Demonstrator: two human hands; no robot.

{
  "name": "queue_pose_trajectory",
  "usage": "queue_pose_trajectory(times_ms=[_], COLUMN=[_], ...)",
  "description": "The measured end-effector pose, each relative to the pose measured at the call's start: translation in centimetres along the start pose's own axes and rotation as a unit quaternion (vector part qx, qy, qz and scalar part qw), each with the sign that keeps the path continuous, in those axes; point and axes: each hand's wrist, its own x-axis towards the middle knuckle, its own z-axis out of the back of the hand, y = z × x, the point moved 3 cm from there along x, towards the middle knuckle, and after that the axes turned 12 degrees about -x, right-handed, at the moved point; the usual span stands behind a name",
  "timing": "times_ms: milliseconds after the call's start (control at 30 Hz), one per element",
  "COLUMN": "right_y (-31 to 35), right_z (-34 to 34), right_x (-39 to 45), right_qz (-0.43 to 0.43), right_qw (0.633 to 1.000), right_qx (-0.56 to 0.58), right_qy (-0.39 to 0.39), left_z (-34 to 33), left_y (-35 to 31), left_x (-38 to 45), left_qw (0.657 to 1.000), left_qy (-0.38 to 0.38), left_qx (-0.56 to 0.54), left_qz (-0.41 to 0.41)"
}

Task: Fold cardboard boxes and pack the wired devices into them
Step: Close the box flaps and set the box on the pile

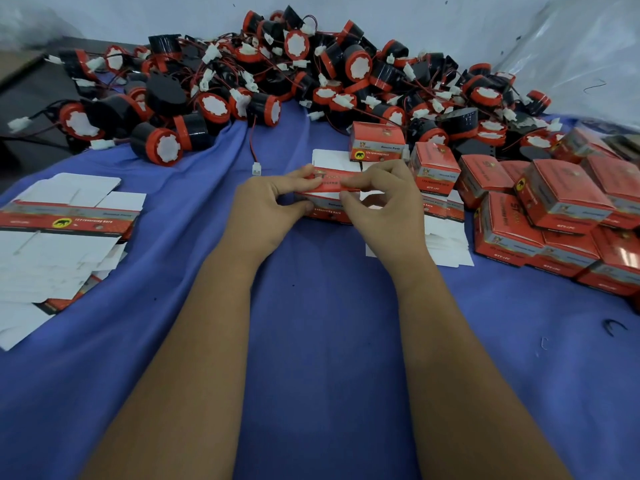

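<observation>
At the middle of the desk (311,306), on its blue cloth, both hands meet over one red carton (327,188): the left hand (273,206) has its grip clamped on the carton's left end, thumb above and fingers below, and the right hand (384,195) pinches the right end the same way, probably to square the flat blank into a box before a flap is tucked. Whether it holds a device yet is hidden by the fingers. To the left lies a stack of flat blanks (65,230), within easy reach for the next fold; to the right, finished boxes (554,216) are piled clear of the work. Farther back sprawls the heap of wired devices (311,74), red and black with white plugs, tangled so that separate wires are hard to follow. The print on the boxes is too blurred to read.
</observation>
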Motion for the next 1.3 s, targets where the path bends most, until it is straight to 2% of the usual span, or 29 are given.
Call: queue_pose_trajectory(times_ms=[133,333,500,700,867,1133,1300], right_y=[0.3,0.9,1.1,0.6,0.3,1.1,0.6], right_z=[-0.1,-0.3,-0.5,-0.3,-0.5,-0.7,-0.7], right_x=[-0.3,-0.3,-0.4,-0.3,-0.1,-0.1,-0.3], right_qz=[0.071,0.062,0.051,-0.044,-0.121,-0.040,-0.048], right_qw=[0.996,0.991,0.987,0.997,0.992,0.998,0.998], right_qx=[-0.050,-0.122,-0.152,-0.023,0.020,-0.027,-0.020], right_qy=[0.020,0.013,0.007,-0.050,-0.017,-0.051,-0.024], left_z=[-0.6,-1.4,-1.6,-1.4,-1.4,-1.7,-1.8], left_y=[-0.4,-0.9,-0.6,-0.1,0.1,0.1,-0.3], left_x=[-0.1,0.0,0.0,0.0,0.3,0.2,0.2], left_qw=[0.995,0.982,0.985,0.995,0.995,0.993,0.992], left_qy=[0.019,0.013,-0.005,-0.004,-0.007,-0.020,-0.052], left_qx=[0.092,0.180,0.167,0.097,0.091,0.108,0.112], left_qz=[-0.038,-0.058,-0.044,-0.036,-0.040,-0.031,-0.030])
